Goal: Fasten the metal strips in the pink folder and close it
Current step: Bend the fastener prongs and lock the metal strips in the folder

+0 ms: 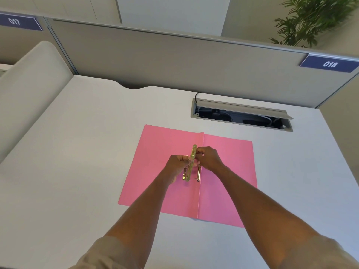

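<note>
You had the pink folder (165, 171) lying open flat on the white desk (77, 152), spine fold running toward you. Both hands were at the fold. Your left hand (177, 165) and right hand (208, 159) were each pinched shut on the brass bar (191, 164), fingers curled tight, holding it tilted up off the cover. A second metal strip (198, 172) sat just beside it at the fold, its prong ends near the lower end of the bar.

My read: you were mid-fastening and the bar wasn't seated yet. Next move probably called for lining the bar's holes up over the prongs, pressing it flat, bending the prongs down, then folding one cover over. Whether any prong was already through a hole, I couldn't tell.

Readable text: partition tags "017" (14, 21) and "018" (329, 64). Nothing legible on the folder or hardware.
</note>
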### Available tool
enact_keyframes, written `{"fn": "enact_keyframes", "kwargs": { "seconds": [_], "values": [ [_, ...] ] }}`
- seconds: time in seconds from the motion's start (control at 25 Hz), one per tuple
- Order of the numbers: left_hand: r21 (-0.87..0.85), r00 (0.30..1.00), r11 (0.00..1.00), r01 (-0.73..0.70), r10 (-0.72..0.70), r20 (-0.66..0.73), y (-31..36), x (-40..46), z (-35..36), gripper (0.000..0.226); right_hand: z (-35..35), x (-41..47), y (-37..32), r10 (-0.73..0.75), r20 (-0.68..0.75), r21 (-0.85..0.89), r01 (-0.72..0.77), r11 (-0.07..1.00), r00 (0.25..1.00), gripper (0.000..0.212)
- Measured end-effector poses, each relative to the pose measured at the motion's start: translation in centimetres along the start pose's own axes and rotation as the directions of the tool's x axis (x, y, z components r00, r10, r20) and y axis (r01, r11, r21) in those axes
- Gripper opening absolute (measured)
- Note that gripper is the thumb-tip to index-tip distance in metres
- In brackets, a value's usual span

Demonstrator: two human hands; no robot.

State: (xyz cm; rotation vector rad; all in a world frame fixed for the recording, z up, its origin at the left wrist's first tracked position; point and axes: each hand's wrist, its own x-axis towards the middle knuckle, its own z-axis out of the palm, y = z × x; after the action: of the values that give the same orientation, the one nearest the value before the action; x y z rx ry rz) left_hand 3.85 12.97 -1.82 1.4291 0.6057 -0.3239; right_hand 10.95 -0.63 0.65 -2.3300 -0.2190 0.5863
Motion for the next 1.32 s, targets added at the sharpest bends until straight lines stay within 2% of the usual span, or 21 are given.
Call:
{"fn": "enact_keyframes", "kwargs": {
  "seconds": [0.48, 0.68, 1.08, 1.24, 1.32],
  "values": [
    [-0.004, 0.998, 0.999, 0.047, -0.047, -0.033, 0.0, 0.3, 0.1, 0.023, 0.1, 0.0, 0.5, -0.010, 0.002, 0.034, 0.010, 0.999, 1.000, 0.016],
    [-0.020, 0.999, 0.999, 0.046, -0.046, -0.018, 0.0, 0.4, 0.0, 0.016, 0.0, -0.1, 0.5, -0.013, -0.008, 0.051, 0.014, 0.999, 1.000, 0.016],
    [0.016, 0.996, 0.997, 0.076, -0.076, -0.053, 0.3, 0.4, 0.3, 0.017, 0.3, -0.3, 0.6, -0.015, -0.036, 0.059, 0.017, 0.998, 0.999, 0.015],
    [0.021, 0.990, 0.996, 0.089, -0.086, -0.109, 0.7, 0.3, 0.7, 0.012, 0.6, -0.9, 1.2, 0.030, -0.123, 0.149, -0.012, 0.989, 0.992, 0.028],
    [0.023, 0.988, 0.996, 0.090, -0.086, -0.126, 0.9, 0.2, 0.9, 0.014, 0.9, -1.8, 1.5, 0.025, -0.181, 0.164, 0.005, 0.987, 0.983, 0.027]
  ]
}}
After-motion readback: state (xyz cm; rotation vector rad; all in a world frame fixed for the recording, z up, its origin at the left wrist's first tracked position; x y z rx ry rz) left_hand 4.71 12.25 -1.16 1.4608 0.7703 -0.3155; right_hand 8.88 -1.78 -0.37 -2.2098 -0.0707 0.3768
